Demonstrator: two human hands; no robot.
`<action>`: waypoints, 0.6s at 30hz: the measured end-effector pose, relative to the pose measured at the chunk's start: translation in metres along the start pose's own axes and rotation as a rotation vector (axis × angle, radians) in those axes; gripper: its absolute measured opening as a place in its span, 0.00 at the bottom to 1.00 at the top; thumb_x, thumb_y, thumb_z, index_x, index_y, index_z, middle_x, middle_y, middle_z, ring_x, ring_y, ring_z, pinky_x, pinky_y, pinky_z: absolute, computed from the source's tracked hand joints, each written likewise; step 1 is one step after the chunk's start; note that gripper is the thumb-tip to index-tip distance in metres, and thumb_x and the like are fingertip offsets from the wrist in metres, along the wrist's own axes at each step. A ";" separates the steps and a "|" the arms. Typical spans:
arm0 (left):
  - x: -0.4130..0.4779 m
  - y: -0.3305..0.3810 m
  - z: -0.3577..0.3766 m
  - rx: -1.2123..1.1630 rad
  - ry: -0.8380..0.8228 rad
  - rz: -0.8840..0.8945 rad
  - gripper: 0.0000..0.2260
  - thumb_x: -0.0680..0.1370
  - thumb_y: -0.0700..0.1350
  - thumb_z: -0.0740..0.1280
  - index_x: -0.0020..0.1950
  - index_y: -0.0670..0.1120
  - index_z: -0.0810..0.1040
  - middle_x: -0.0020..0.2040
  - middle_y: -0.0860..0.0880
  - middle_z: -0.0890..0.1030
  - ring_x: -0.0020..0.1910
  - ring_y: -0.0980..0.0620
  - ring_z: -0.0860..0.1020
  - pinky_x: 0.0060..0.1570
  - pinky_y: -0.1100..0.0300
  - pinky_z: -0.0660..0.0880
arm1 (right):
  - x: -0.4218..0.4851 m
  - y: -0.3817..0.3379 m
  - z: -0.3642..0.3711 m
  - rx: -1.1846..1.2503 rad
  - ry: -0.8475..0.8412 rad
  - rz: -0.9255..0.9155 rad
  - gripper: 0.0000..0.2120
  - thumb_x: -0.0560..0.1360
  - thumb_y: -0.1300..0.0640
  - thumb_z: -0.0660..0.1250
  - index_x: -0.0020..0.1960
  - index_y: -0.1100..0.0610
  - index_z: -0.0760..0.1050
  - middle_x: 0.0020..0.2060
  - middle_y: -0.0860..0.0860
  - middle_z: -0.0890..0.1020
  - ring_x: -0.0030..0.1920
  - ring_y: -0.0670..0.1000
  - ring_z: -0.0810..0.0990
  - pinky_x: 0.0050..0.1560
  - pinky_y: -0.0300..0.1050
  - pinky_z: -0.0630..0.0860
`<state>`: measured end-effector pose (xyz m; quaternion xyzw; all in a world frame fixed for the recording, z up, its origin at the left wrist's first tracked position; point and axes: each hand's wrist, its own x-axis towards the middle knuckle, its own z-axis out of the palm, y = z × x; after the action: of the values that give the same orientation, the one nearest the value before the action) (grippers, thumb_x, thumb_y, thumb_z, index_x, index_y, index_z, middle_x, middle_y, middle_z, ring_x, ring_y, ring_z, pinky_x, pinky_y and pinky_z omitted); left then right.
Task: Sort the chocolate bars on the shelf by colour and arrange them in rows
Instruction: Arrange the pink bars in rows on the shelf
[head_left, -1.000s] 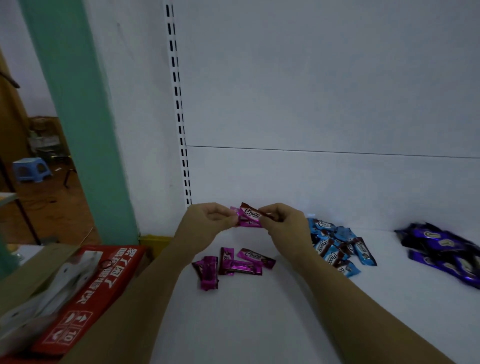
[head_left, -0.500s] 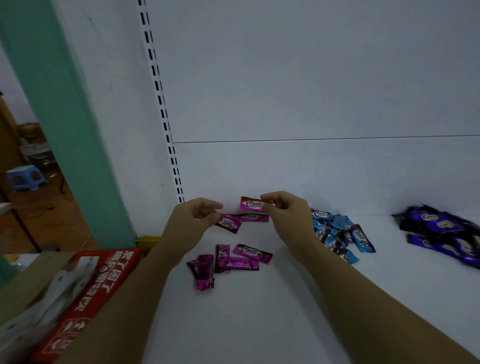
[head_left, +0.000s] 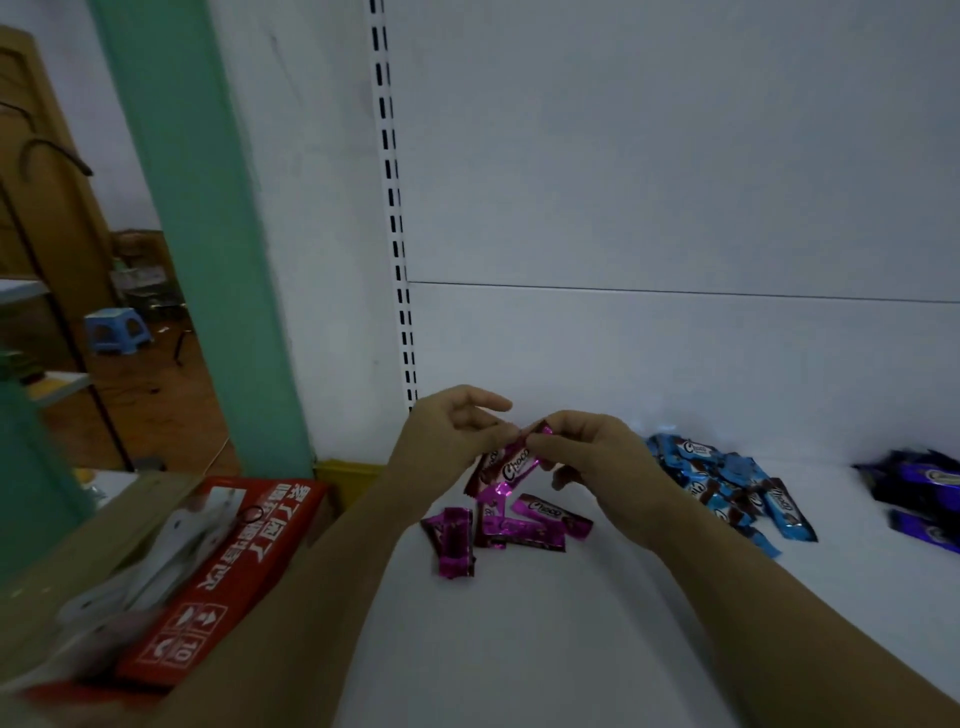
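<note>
- Pink bars (head_left: 511, 462), pinched between left hand (head_left: 447, 441) and right hand (head_left: 597, 460) fingers (head_left: 569, 426), hang just above the pink pile (head_left: 514, 527) on the shelf (head_left: 571, 649).
- Probably gathering pinks; next, lay them squared beside that pile.

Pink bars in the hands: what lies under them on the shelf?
Below the held pink bars, loose pink bars lie on the white shelf. The right hand hides the shelf beneath it.

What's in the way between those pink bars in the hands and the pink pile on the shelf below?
Nothing visible. The held pink bars, pinched between the left hand and right hand, hang just above the pink pile with only open air between. The blue pile lies apart to the right.
</note>
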<state>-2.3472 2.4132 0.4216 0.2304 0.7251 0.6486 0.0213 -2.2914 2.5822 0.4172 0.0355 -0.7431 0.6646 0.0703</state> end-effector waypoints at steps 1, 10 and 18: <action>-0.001 0.001 0.001 -0.018 -0.007 -0.005 0.10 0.71 0.37 0.74 0.51 0.43 0.81 0.37 0.46 0.85 0.33 0.54 0.81 0.30 0.67 0.72 | 0.000 0.000 0.002 -0.012 -0.008 0.008 0.05 0.75 0.65 0.68 0.43 0.61 0.81 0.34 0.52 0.81 0.35 0.47 0.78 0.37 0.43 0.76; -0.001 -0.005 -0.003 -0.075 -0.187 -0.201 0.09 0.76 0.45 0.69 0.54 0.43 0.80 0.42 0.47 0.84 0.37 0.52 0.80 0.35 0.60 0.74 | 0.002 0.002 0.009 0.115 0.227 0.031 0.02 0.75 0.69 0.67 0.45 0.66 0.79 0.36 0.59 0.84 0.35 0.55 0.82 0.36 0.44 0.80; 0.010 -0.021 -0.014 0.626 -0.017 0.027 0.06 0.79 0.43 0.66 0.50 0.49 0.84 0.42 0.56 0.81 0.40 0.63 0.77 0.41 0.71 0.71 | 0.005 0.008 -0.001 -0.256 0.467 0.055 0.06 0.74 0.61 0.71 0.40 0.54 0.79 0.33 0.52 0.84 0.36 0.50 0.83 0.32 0.40 0.75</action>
<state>-2.3671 2.4022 0.4064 0.2406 0.8862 0.3922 -0.0533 -2.2978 2.5842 0.4105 -0.1483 -0.7853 0.5571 0.2256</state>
